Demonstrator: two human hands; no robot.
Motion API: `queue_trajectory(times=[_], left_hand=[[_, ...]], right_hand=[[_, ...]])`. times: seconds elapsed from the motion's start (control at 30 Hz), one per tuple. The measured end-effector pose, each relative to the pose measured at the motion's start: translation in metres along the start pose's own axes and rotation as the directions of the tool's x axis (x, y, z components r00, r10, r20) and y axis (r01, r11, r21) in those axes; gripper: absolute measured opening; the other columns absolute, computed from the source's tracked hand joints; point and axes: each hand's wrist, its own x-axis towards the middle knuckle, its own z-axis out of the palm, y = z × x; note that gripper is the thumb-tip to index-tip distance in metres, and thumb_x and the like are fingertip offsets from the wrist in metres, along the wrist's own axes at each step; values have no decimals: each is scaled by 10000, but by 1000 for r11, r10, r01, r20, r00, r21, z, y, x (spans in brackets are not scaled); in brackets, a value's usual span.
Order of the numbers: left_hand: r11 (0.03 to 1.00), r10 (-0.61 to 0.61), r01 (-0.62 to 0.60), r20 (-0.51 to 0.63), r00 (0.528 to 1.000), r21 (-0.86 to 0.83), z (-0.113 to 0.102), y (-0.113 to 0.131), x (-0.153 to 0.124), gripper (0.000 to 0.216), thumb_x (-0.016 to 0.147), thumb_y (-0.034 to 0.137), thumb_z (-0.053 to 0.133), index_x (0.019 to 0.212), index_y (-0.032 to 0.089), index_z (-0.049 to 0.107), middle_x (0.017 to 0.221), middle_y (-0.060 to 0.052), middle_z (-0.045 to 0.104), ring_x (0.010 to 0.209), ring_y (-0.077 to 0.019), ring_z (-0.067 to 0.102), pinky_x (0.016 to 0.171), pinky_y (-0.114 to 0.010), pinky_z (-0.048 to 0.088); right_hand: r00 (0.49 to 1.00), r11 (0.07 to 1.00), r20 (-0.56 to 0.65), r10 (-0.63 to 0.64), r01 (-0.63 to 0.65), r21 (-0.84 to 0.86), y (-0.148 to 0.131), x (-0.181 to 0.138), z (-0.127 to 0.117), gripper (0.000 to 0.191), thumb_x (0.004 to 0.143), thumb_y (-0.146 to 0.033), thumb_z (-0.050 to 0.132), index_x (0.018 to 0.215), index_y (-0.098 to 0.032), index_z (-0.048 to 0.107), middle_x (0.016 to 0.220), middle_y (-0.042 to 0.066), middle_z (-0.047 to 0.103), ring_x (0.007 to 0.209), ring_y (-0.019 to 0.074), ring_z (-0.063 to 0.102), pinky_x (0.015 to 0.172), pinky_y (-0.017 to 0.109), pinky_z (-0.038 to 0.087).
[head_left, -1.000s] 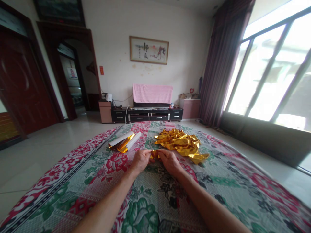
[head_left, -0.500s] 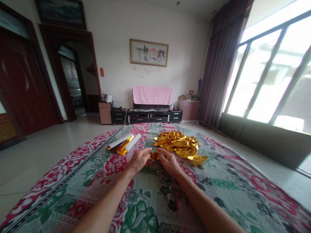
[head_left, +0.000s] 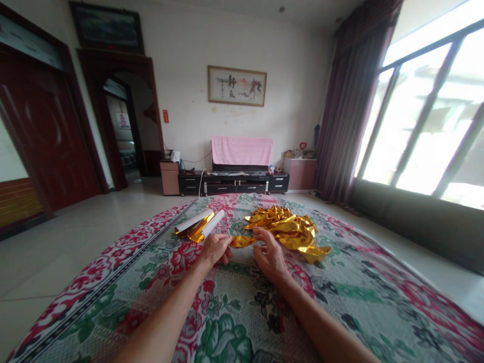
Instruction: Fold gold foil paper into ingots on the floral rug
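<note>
Between my hands is a small folded piece of shiny gold foil paper (head_left: 243, 242). My left hand (head_left: 216, 250) pinches its left end between thumb and fingers. At the other end my right hand (head_left: 270, 256) has its thumb and fingers apart, close to the foil's tip; whether a fingertip touches it I cannot tell. Just beyond the right hand lies a heap of folded gold foil pieces (head_left: 287, 227). Past the left hand are loosely curled gold sheets with white backs (head_left: 200, 225).
A flowered cloth (head_left: 227, 327) in red, green and white covers the round table under my arms. Beyond it stands a low black TV cabinet (head_left: 242, 184) with a pink towel (head_left: 242, 150) over the screen. Purple curtains (head_left: 340, 111) hang at the right window.
My hands have moved apart, showing more of the foil piece. The right hand's fingers have spread, while the left keeps its pinch. The whole view has shifted slightly.
</note>
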Motion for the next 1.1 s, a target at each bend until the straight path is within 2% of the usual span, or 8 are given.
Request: queue_trajectory(times=[0.1, 0.23, 0.33, 0.43, 0.47, 0.53, 0.7, 1.1], left_hand=[[999, -7, 7, -13, 1000, 39, 1, -2, 2, 376, 772, 452, 444, 758, 122, 623, 459, 9, 576, 283, -65, 438, 314, -157, 251], [992, 15, -9, -44, 999, 128, 0, -1, 2, 434, 788, 505, 414, 730, 134, 635, 432, 10, 564, 290, -75, 429, 350, -176, 287], [953, 169, -113, -185, 968, 280, -4, 0, 0, 429, 807, 500, 403, 712, 168, 658, 507, -20, 613, 465, -125, 563, 475, -198, 390], [887, 393, -277, -289, 873, 370, -8, -3, 0, 322, 811, 409, 445, 843, 192, 681, 786, -53, 688, 772, -167, 623, 687, -222, 451], [868, 441, -325, -285, 851, 375, -9, -5, 0, 303, 804, 381, 461, 906, 193, 676, 869, -59, 684, 821, -169, 616, 731, -229, 455], [842, 494, -393, -234, 838, 369, -9, -9, 1, 288, 781, 327, 490, 962, 188, 665, 950, -64, 663, 842, -160, 605, 760, -231, 467], [799, 529, -458, -92, 844, 390, -7, -15, 0, 243, 725, 204, 499, 890, 174, 675, 922, -53, 648, 808, -143, 596, 766, -236, 483], [760, 576, -494, -84, 813, 422, -5, -20, 3, 291, 683, 126, 501, 925, 165, 657, 916, -38, 640, 712, -112, 581, 731, -232, 491]], right_hand=[[995, 990, 11, -101, 102, -93, 3, 0, 1, 279, 714, -129, 430, 930, -189, 595, 1148, 82, 561, 1026, 181, 537, 710, 249, 481], [996, 981, 38, -86, 91, -170, 6, 1, 2, 206, 750, -158, 429, 818, -189, 620, 942, 63, 641, 877, 167, 590, 725, 254, 466], [999, 973, 23, -32, 36, -230, 6, 1, 2, 208, 750, -174, 432, 818, -190, 627, 814, 40, 655, 768, 159, 601, 716, 247, 452], [1000, 965, 9, -3, 5, -263, 8, 1, 2, 218, 748, -179, 429, 824, -194, 632, 817, 33, 662, 771, 159, 603, 724, 241, 439], [1000, 961, 10, 4, -2, -276, 10, 1, 2, 220, 745, -178, 428, 822, -195, 633, 820, 32, 664, 774, 160, 603, 726, 241, 435], [1000, 951, 15, 17, -12, -309, 12, 1, 3, 221, 738, -174, 429, 817, -196, 635, 820, 32, 665, 778, 163, 601, 725, 241, 430], [999, 932, 31, 9, 3, -363, 12, 1, 4, 220, 714, -154, 437, 811, -194, 630, 820, 37, 649, 766, 163, 590, 708, 238, 427], [1000, 909, -4, 13, -14, -417, 7, 1, 3, 308, 670, -99, 434, 921, -166, 600, 883, 55, 643, 788, 167, 589, 741, 250, 427]])
